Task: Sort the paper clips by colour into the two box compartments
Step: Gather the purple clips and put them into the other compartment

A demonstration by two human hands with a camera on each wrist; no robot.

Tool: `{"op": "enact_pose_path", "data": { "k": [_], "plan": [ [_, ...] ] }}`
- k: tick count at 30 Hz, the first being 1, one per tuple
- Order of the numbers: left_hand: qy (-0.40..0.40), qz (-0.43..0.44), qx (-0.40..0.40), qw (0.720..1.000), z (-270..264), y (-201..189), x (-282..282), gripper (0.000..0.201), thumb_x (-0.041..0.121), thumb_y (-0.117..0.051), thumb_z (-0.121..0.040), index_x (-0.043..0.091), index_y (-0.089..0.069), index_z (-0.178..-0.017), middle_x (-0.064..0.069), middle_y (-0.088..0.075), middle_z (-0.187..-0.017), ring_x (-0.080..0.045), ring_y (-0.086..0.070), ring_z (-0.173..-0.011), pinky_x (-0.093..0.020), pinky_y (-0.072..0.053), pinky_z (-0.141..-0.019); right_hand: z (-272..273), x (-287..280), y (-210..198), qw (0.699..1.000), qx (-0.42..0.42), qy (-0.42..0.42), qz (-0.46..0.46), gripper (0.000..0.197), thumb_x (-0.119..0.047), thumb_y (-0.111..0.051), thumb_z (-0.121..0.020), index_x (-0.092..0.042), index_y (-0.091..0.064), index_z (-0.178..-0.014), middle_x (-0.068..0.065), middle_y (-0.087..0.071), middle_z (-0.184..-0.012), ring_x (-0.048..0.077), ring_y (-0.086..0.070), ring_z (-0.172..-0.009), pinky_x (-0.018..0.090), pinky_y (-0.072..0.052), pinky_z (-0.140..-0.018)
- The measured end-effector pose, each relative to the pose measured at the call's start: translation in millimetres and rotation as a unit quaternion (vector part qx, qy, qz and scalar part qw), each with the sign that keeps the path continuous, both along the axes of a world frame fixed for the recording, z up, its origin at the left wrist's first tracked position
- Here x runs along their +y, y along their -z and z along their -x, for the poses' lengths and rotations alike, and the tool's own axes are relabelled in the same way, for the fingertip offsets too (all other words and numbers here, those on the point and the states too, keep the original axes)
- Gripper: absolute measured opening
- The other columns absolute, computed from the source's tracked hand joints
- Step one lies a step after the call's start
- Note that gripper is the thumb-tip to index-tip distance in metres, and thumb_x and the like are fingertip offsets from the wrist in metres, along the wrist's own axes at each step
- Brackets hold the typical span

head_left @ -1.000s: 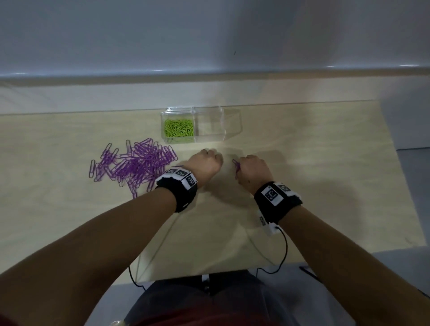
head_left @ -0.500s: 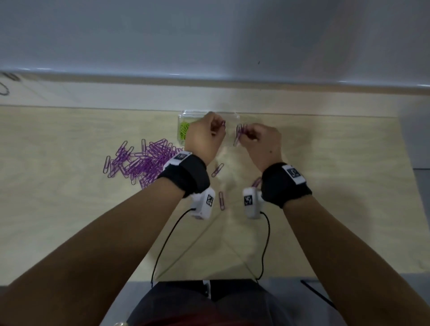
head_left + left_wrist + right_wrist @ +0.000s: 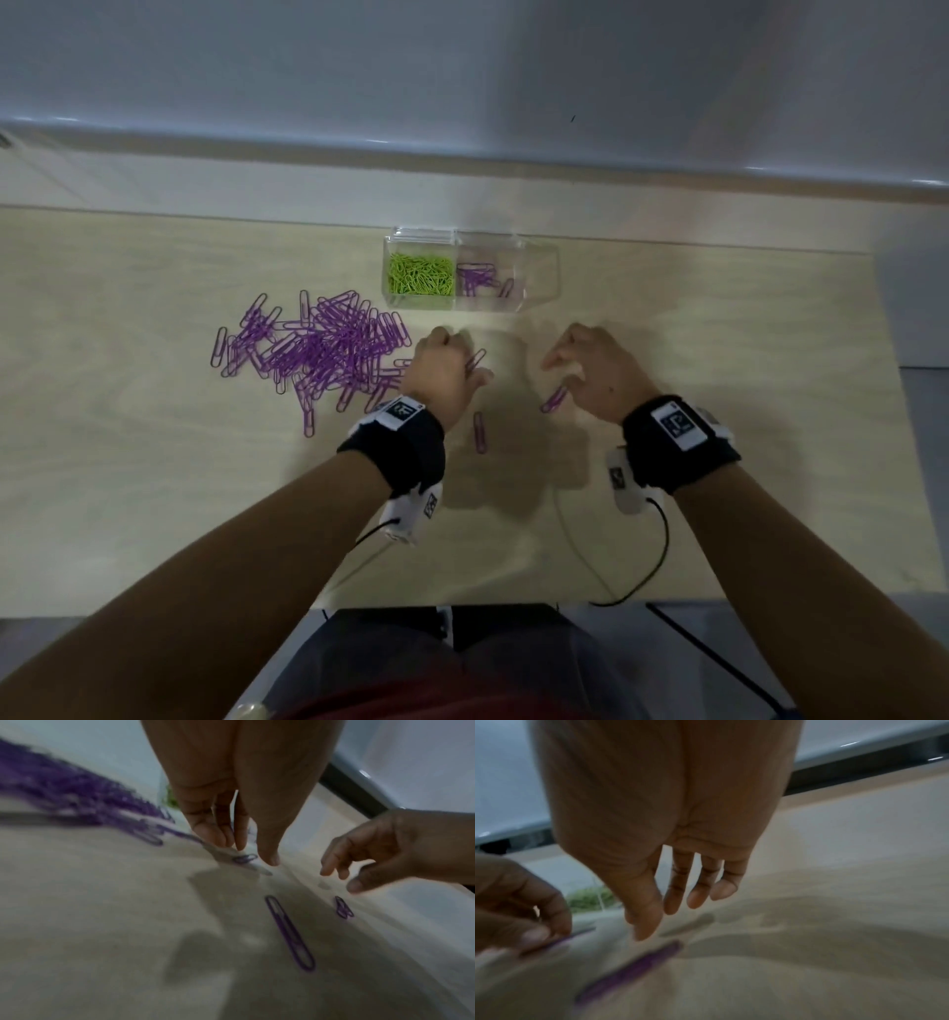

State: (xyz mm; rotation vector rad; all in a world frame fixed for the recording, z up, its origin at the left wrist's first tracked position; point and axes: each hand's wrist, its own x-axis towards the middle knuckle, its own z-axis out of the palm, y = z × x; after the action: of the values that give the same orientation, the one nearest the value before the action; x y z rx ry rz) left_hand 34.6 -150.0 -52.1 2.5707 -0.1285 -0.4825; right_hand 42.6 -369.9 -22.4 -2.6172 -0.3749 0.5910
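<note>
Both forearms are bare, with no sleeves. Each wrist carries a broad black wristband (image 3: 405, 452) topped by a white tag printed with a black square marker; the right wrist's band (image 3: 678, 442) is alike. Below each band, on its side toward the person, hangs a small white camera unit (image 3: 411, 511) bearing its own marker, and a thin black cable (image 3: 652, 570) runs from it toward the person. Dark trousers and a red garment show at the bottom edge.

Bare lab bench (image 3: 719, 462), plain wall (image 3: 462, 77)
</note>
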Motion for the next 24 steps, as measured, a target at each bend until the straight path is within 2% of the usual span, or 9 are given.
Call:
{"op": "enact_pose_path", "data": {
  "k": [4, 7, 10, 13, 15, 16, 18, 21, 24],
  "plan": [
    [-0.032, -0.006, 0.020, 0.999, 0, -2, -11, 0.016, 0.022, -0.060, -0.084, 0.007, -0.058, -0.092, -0.016, -0.051, -0.106, -0.033, -0.049, -0.098, -0.039, -0.041, -0.089, 19, -5, 13, 0.999, 0.019, -0.013, 0.028, 0.009, -0.015, -0.071, -0.077, -0.015, -0.066, -0.084, 0.003, -0.051, -0.097, 0.022, -0.042, -0.090, 0.039, -0.045, -0.079],
    [-0.009, 0.046, 0.011, 0.999, 0, -7, -10, 0.009, 0.012, -0.058, -0.082, 0.011, -0.050, -0.079, -0.017, -0.054, -0.095, -0.034, -0.052, -0.088, -0.037, -0.042, -0.076, 23, -2, 18, 0.999, 0.005, -0.014, 0.037, 0.008, -0.012, -0.067, -0.079, -0.011, -0.059, -0.080, 0.005, -0.051, -0.095, 0.023, -0.041, -0.089, 0.042, -0.044, -0.077],
    [0.024, 0.124, -0.005, 0.992, 6, -13, 6, 0.011, 0.013, -0.053, -0.087, 0.014, -0.044, -0.080, -0.014, -0.060, -0.081, -0.032, -0.057, -0.074, -0.037, -0.044, -0.061, 30, 5, 17, 0.999, 0.003, 0.027, 0.023, 0.007, -0.009, -0.060, -0.083, -0.009, -0.053, -0.081, 0.008, -0.055, -0.089, 0.029, -0.049, -0.085, 0.037, -0.041, -0.068],
    [-0.032, 0.184, -0.021, 0.982, 14, -20, 38, 0.008, 0.010, -0.045, -0.089, 0.017, -0.041, -0.089, -0.006, -0.064, -0.076, -0.021, -0.060, -0.064, -0.029, -0.047, -0.056, 46, 20, 17, 0.989, 0.008, 0.121, -0.081, 0.013, -0.003, -0.057, -0.083, -0.014, -0.051, -0.082, 0.004, -0.058, -0.075, 0.026, -0.055, -0.071, 0.035, -0.045, -0.064],
    [-0.084, 0.168, -0.018, 0.982, 14, -23, 67, 0.022, -0.003, -0.041, -0.085, 0.015, -0.040, -0.097, 0.002, -0.059, -0.073, -0.009, -0.055, -0.060, -0.014, -0.044, -0.056, 57, 35, 18, 0.973, 0.025, 0.169, -0.154, 0.020, 0.003, -0.051, -0.082, -0.014, -0.049, -0.093, 0.002, -0.056, -0.074, 0.019, -0.053, -0.067, 0.028, -0.044, -0.064],
    [-0.109, 0.144, -0.024, 0.983, 13, -24, 82, 0.027, -0.006, -0.040, -0.082, 0.013, -0.041, -0.102, 0.002, -0.057, -0.074, -0.009, -0.053, -0.062, -0.016, -0.045, -0.058, 62, 43, 20, 0.968, 0.033, 0.179, -0.172, 0.025, 0.004, -0.049, -0.082, -0.013, -0.048, -0.100, 0.001, -0.054, -0.074, 0.017, -0.051, -0.067, 0.027, -0.042, -0.064],
    [-0.139, 0.076, -0.051, 0.986, 10, -20, 112, 0.032, -0.006, -0.041, -0.080, 0.005, -0.044, -0.109, -0.011, -0.059, -0.089, -0.024, -0.055, -0.077, -0.038, -0.048, -0.071, 69, 57, 25, 0.963, 0.049, 0.194, -0.178, 0.028, 0.006, -0.044, -0.084, -0.008, -0.047, -0.109, -0.004, -0.049, -0.076, 0.016, -0.047, -0.070, 0.029, -0.040, -0.068],
    [-0.157, -0.023, -0.023, 0.987, 9, -10, 136, 0.038, 0.017, -0.052, -0.089, -0.001, -0.042, -0.121, -0.025, -0.049, -0.117, -0.039, -0.045, -0.107, -0.049, -0.040, -0.090, 74, 72, 25, 0.954, 0.111, 0.235, -0.146, 0.021, 0.001, -0.040, -0.091, -0.001, -0.047, -0.111, 0.009, -0.056, -0.095, 0.021, -0.048, -0.083, 0.027, -0.036, -0.074],
    [-0.128, -0.081, 0.002, 0.989, 15, -9, 134, 0.079, 0.063, -0.061, -0.074, 0.005, -0.040, -0.124, -0.022, -0.045, -0.120, -0.037, -0.042, -0.112, -0.049, -0.038, -0.098, 79, 91, 24, 0.955, 0.121, 0.251, -0.098, 0.017, -0.013, -0.045, -0.095, -0.001, -0.045, -0.105, 0.009, -0.050, -0.102, 0.020, -0.047, -0.092, 0.029, -0.036, -0.076]
  ]
}}
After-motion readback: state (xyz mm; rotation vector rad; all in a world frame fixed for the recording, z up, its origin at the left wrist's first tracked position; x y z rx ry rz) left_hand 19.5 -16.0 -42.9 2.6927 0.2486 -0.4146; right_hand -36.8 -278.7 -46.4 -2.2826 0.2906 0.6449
